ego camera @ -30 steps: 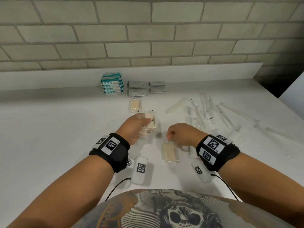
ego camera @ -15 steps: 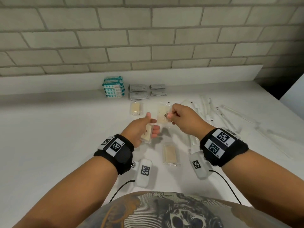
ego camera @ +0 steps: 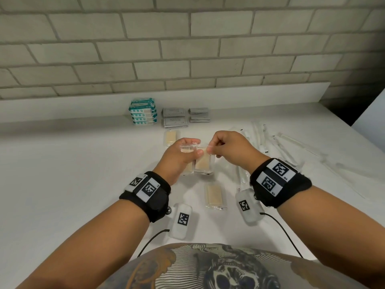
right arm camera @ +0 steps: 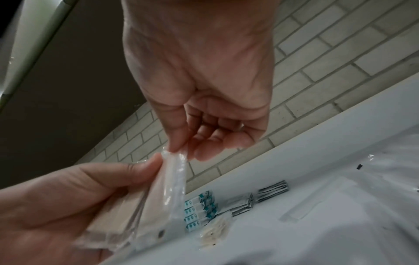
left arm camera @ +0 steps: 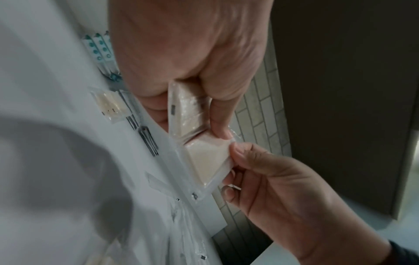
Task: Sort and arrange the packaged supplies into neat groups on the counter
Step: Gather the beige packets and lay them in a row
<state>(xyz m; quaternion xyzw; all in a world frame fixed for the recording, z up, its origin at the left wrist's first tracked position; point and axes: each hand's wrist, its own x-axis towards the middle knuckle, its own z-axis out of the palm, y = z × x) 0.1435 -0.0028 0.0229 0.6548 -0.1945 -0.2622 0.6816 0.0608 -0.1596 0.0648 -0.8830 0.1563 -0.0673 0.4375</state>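
While both hands meet above the counter (ego camera: pixel 62 174), the left hand (ego camera: pixel 179 157) grips a beige packet (left arm camera: pixel 188 111) in clear wrap, thumb curled over its top edge, and the right hand (ego camera: pixel 229 149) pinches the corner of a second packet (ego camera: pixel 203 163) between thumb and forefinger (remaining fingers curled in). The two packets touch edge to edge; how many the left hand holds is hard to tell, since its palm covers most of them in the head view. Another packet (ego camera: pixel 214 196) lies flat on the counter near the body, and one more (ego camera: pixel 171 137) sits beyond the left hand, partly hidden by its fingers. Against the back ledge stand a teal-and-white stack (ego camera: pixel 143 111), grey sachets (ego camera: pixel 174 117) beside it, and darker sachets (ego camera: pixel 199 115) further right. Long clear sleeves (ego camera: pixel 291 142) spread loosely on the right, nearly invisible against the white top; their contents cannot be made out. Wrist views are blurred at the edges.
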